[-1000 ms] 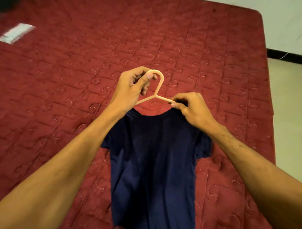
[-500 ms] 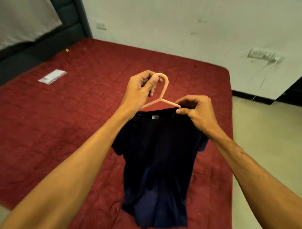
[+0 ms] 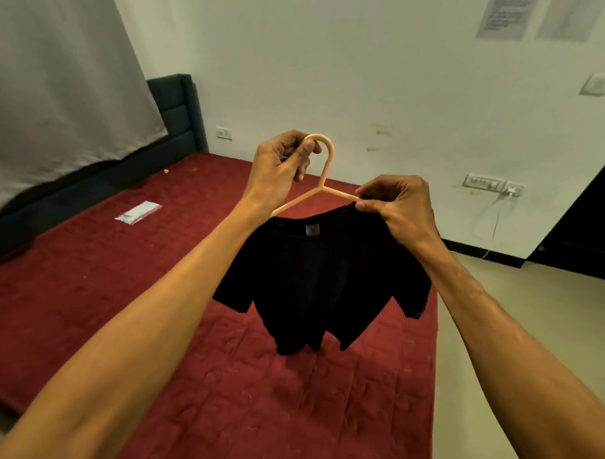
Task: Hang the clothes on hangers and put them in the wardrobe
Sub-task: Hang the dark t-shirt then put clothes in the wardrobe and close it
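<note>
Dark short-sleeved T-shirt (image 3: 326, 281) hangs on a peach plastic hanger (image 3: 327, 165), held clear above the red quilted bed (image 3: 219, 398). Left hand (image 3: 279, 170) grips the hook. Right hand (image 3: 401, 205) pinches shoulder fabric at the hanger arm. Grey neck label (image 3: 312, 229): unreadable. Clear plastic packet (image 3: 138, 212) lies on the bed's far left.

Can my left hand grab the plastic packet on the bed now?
Probably not: the left hand grips the hanger hook, carrying the shirt, and the packet lies far off on the bed.

Both arms stretched forward; left hand (image 3: 279, 168) curled round hanger (image 3: 326, 168); right hand (image 3: 403, 207) pinching shirt (image 3: 326, 281) shoulder
</note>
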